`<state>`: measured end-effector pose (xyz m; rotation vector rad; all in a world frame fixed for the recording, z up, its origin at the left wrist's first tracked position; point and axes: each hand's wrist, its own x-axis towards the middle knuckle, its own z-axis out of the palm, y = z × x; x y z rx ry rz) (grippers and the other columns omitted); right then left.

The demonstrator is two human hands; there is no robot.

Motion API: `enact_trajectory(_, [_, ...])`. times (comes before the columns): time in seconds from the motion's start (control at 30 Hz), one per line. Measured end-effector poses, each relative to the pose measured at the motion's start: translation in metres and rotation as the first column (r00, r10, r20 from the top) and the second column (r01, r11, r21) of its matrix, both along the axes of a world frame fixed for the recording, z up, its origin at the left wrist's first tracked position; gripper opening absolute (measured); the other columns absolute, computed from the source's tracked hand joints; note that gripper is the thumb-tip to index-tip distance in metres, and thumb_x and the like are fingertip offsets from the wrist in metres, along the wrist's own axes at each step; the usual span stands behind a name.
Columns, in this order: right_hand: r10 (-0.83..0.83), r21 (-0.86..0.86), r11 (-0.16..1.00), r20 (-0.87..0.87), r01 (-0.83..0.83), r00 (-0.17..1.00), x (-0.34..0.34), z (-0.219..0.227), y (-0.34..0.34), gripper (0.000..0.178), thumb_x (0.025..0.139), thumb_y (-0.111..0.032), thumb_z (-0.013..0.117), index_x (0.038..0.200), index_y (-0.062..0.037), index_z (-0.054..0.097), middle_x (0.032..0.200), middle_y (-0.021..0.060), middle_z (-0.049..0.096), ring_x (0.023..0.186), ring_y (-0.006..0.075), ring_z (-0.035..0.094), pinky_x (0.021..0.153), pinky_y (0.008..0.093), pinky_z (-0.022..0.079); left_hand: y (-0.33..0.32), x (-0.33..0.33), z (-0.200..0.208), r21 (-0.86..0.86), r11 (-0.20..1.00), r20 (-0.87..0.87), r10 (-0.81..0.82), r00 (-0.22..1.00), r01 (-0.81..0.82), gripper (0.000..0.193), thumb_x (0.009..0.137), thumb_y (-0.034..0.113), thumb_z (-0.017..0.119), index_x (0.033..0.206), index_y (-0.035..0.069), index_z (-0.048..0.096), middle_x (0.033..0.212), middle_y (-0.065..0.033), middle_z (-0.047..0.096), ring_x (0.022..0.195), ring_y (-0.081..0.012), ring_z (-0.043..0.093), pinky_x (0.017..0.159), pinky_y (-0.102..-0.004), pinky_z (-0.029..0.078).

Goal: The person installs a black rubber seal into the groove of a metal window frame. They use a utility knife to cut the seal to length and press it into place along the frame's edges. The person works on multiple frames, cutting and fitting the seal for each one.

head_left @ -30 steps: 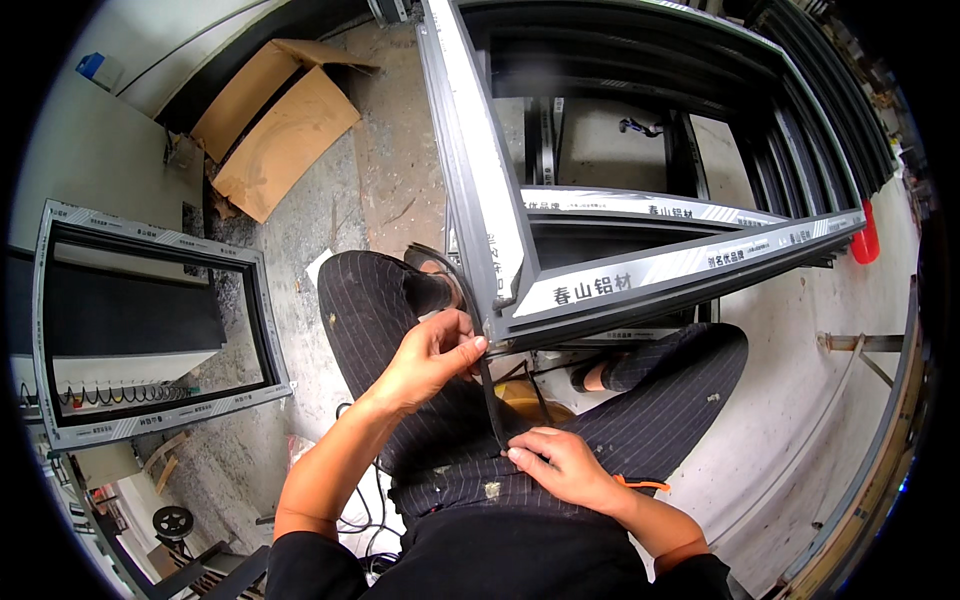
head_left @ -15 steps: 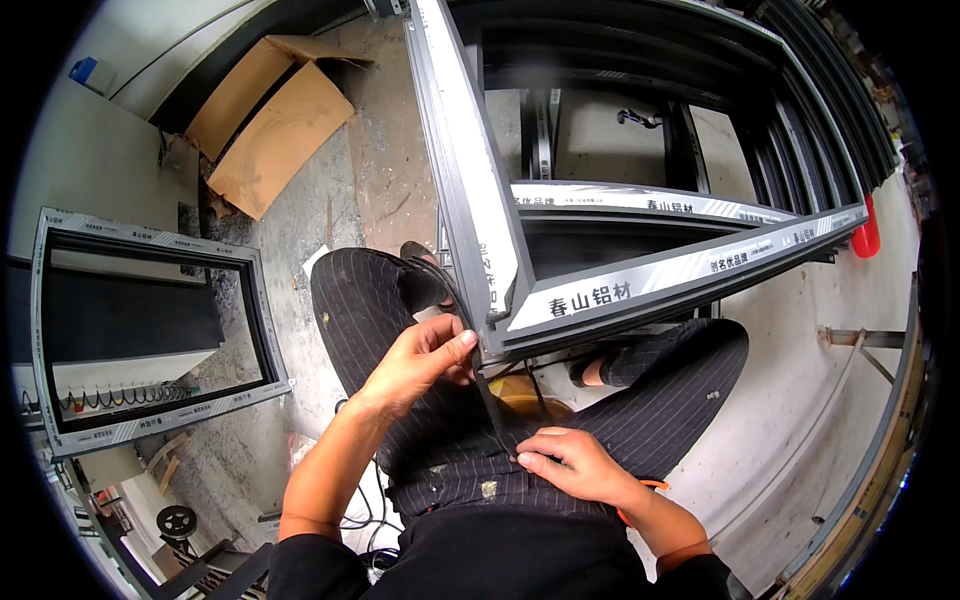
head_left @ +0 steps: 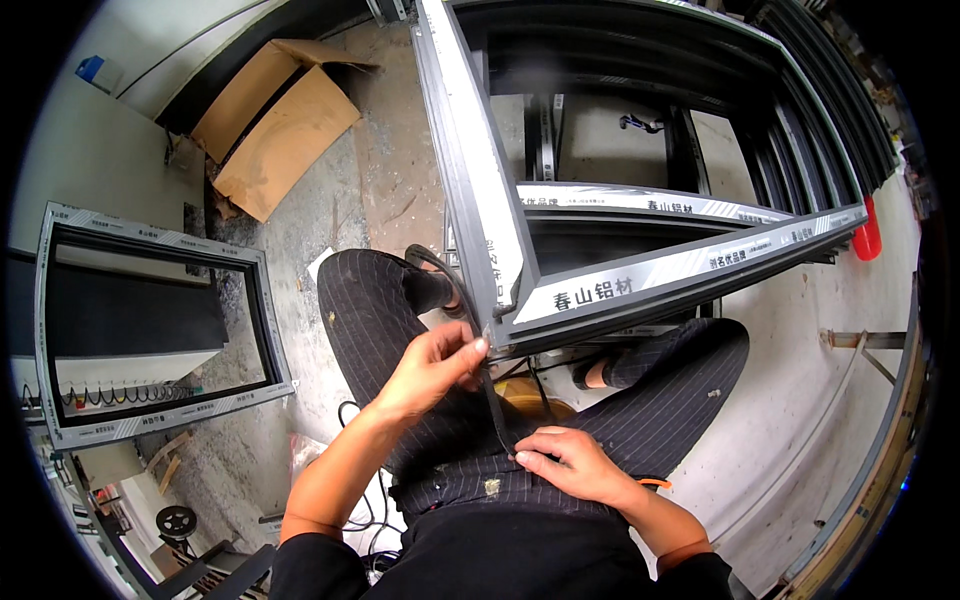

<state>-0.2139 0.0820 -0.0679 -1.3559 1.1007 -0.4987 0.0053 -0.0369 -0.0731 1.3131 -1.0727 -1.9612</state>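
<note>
A dark grey window frame (head_left: 590, 295), with white printed film on its faces, juts toward me, its near corner above my lap. My left hand (head_left: 435, 368) is at that corner, thumb and fingers pinching a black rubber sealing strip (head_left: 494, 405) against or very close to the frame's edge. From there the strip curves down to my right hand (head_left: 572, 463), which grips it between thumb and fingers over my lap. Another stretch of strip bows out beside the frame's left side, above my left knee. The strip's ends cannot be made out.
More dark frames (head_left: 815, 60) are stacked behind. A smaller filmed frame (head_left: 160, 425) stands at the left. An opened cardboard box (head_left: 290, 140) lies on the floor at far left. Something yellow and round (head_left: 548, 407) shows below the near corner. Black cables (head_left: 375, 515) hang by my left forearm.
My left hand has shifted slightly right and upward along with the strip. The strip now bows out more beside the frame and between my hands. My right hand has hardly moved.
</note>
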Motion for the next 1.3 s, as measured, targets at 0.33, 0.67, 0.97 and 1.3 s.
enact_trajectory(0.33, [-0.001,0.003,1.0,-0.001,0.001,1.0,0.001,-0.004,0.002,0.026,0.095,-0.023,0.065,0.105,0.0003,0.07,0.092,0.0121,0.069,0.087,0.026,0.067,0.076,0.0338,0.052,-0.012,0.014,-0.01,0.028,0.984,0.01,-0.174,0.985,0.174,0.033,0.1,0.036,0.06,0.109,0.004,0.063,0.085,-0.0003,0.066,0.078,-0.0089,0.06,0.072,-0.0246,0.049])
enact_trajectory(0.67, [-0.03,-0.011,0.999,0.025,0.03,0.999,0.004,-0.009,0.002,0.025,0.094,-0.022,0.066,0.103,0.0001,0.07,0.09,0.0121,0.068,0.085,0.0252,0.066,0.075,0.0339,0.051,-0.015,-0.009,-0.025,-0.15,0.978,-0.041,0.141,0.989,-0.146,0.024,0.1,0.029,0.06,0.094,0.006,0.062,0.083,0.0041,0.061,0.072,-0.004,0.055,0.066,-0.021,0.045])
enact_trajectory(0.97, [-0.063,-0.01,0.998,0.018,0.063,0.998,-0.002,-0.009,-0.001,0.027,0.095,-0.027,0.064,0.101,-0.0011,0.07,0.092,0.0133,0.069,0.086,0.0292,0.067,0.075,0.0363,0.052,-0.032,-0.009,-0.014,-0.049,0.944,-0.012,0.326,0.945,-0.326,0.034,0.102,0.038,0.055,0.112,0.007,0.063,0.09,0.0013,0.065,0.079,-0.0095,0.06,0.072,-0.0266,0.049])
enact_trajectory(1.3, [-0.084,-0.015,0.996,-0.005,0.084,0.996,-0.003,-0.009,-0.001,0.029,0.095,-0.028,0.064,0.101,-0.0004,0.07,0.093,0.0138,0.07,0.087,0.0298,0.067,0.076,0.037,0.052,-0.083,-0.009,-0.012,-0.398,0.869,0.209,0.397,0.894,-0.293,0.03,0.099,0.026,0.062,0.1,-0.003,0.068,0.077,-0.0039,0.063,0.064,-0.0108,0.058,0.058,-0.0248,0.048])
